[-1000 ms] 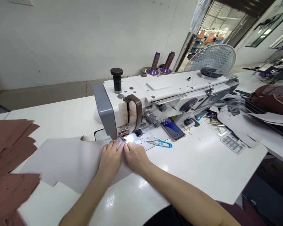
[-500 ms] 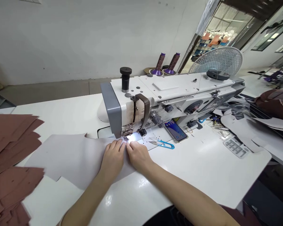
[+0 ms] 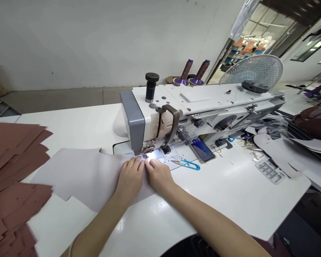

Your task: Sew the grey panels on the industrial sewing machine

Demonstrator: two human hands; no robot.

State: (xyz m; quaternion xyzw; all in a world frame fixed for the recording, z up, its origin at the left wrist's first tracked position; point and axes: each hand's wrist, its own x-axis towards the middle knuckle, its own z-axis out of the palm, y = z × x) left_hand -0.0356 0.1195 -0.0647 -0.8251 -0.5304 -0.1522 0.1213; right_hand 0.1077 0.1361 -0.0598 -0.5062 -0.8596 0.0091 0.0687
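A pale grey leather-like panel lies under the sewing machine, its far edge at the lit presser foot. A bit of brown shows at its curled corner. My left hand rests on the panel just in front of the foot, fingers bent and close together, gripping it. Beside it, my right hand has its fingers curled in a pinch at the panel's right edge. Both hands' fingertips nearly meet at the foot. Blue-handled thread snips lie to the right of my right hand.
Stacked brown pieces cover the table's left side. A phone lies under the machine arm. Two brown thread cones and a fan stand behind. Pale scraps and a clear-white plastic tray lie at right.
The view has shifted slightly, so the machine appears further right. Both hands keep their hold on the panel at the presser foot, with little visible movement.
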